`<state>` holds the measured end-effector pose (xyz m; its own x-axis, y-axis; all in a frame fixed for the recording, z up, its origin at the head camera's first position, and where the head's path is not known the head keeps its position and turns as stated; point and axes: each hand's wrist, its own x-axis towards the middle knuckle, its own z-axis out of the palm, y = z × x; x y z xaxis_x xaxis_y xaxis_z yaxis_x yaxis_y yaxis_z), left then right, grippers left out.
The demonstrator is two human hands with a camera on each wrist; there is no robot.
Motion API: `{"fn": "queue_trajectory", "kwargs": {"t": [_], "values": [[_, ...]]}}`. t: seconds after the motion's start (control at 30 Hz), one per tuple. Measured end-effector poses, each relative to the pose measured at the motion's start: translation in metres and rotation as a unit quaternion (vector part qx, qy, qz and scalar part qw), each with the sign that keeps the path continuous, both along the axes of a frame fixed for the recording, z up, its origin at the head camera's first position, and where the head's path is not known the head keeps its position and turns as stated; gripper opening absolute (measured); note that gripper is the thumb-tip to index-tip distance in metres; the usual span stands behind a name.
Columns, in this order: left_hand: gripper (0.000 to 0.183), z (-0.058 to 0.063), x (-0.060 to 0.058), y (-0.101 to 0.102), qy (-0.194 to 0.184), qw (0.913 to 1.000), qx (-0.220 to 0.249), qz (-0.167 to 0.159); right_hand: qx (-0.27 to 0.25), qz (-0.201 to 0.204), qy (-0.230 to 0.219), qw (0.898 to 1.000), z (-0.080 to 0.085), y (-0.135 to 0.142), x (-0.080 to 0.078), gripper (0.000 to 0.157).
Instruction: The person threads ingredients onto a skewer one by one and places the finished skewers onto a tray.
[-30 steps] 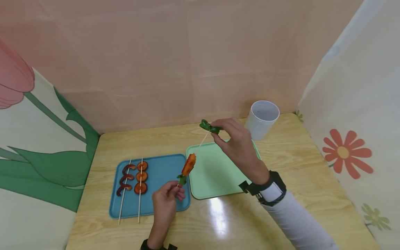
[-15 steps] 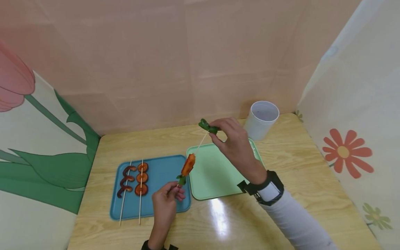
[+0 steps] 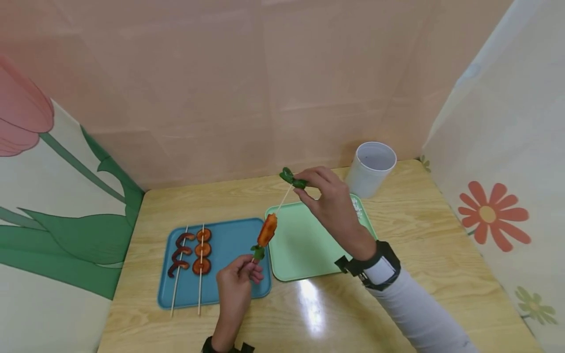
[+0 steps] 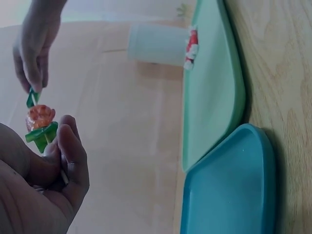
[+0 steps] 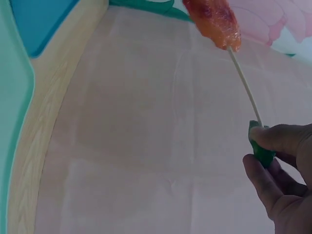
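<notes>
My left hand grips the lower end of a thin wooden skewer, which slants up to the right. A leafy-edged green piece sits on it just above my fingers, with a glossy orange-red chunk right above that. Bare stick runs on from there to the tip. At the tip, the thumb and fingers of my right hand pinch a curved, shiny green pepper piece. In the right wrist view the stick's end meets this pepper piece; the fingers partly cover it.
A blue tray at left bears a skewer of curled brown pieces and one of round brown slices. Beside it lies a light green tray, with small red-and-white pieces at its far end. Behind stands a white cup.
Both hands keep almost the same pose. My right hand has drifted slightly left with the green pepper piece, and the head view has shifted a little.
</notes>
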<state>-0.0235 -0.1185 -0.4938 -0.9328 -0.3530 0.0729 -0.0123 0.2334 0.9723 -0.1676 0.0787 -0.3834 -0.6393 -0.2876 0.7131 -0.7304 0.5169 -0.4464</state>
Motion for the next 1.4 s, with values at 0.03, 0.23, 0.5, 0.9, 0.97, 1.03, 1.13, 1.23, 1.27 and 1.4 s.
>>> {"fn": "queue_trajectory", "kwargs": {"t": [0.03,0.23,0.5,0.9,0.97,1.03,1.13,1.23,1.27,1.4], "values": [[0.014,0.000,0.000,0.000,0.000,1.0000,-0.001,0.001,-0.005,0.001,-0.005,1.000,0.000,0.000,0.000,0.025],[0.017,0.005,0.002,0.002,-0.002,1.0000,-0.004,0.001,-0.013,0.004,0.042,0.999,-0.004,-0.002,0.002,0.022],[0.020,0.007,0.003,0.002,0.001,0.9996,-0.026,0.006,-0.048,0.008,0.067,0.997,-0.009,-0.005,0.003,0.026],[0.022,0.004,0.006,0.004,0.095,0.9936,-0.061,0.006,-0.109,-0.026,0.057,0.992,-0.008,-0.014,0.011,0.021],[0.021,0.002,0.006,0.005,0.110,0.9916,-0.067,0.006,-0.131,-0.022,0.065,0.989,-0.008,-0.015,0.012,0.019],[0.021,0.001,0.006,0.005,0.121,0.9904,-0.067,0.007,-0.143,-0.024,0.074,0.987,-0.008,-0.016,0.012,0.017],[0.022,0.001,0.007,0.006,0.127,0.9898,-0.064,0.008,-0.136,-0.037,0.084,0.986,-0.007,-0.016,0.013,0.019],[0.022,0.001,0.007,0.006,0.126,0.9901,-0.060,0.011,-0.105,-0.055,0.098,0.988,-0.004,-0.016,0.015,0.022],[0.022,0.000,0.007,0.006,0.125,0.9902,-0.060,0.012,-0.094,-0.057,0.102,0.989,-0.003,-0.016,0.015,0.023],[0.023,-0.001,0.007,0.006,0.125,0.9894,-0.071,0.019,-0.069,-0.046,0.112,0.990,0.001,-0.016,0.018,0.026]]}}
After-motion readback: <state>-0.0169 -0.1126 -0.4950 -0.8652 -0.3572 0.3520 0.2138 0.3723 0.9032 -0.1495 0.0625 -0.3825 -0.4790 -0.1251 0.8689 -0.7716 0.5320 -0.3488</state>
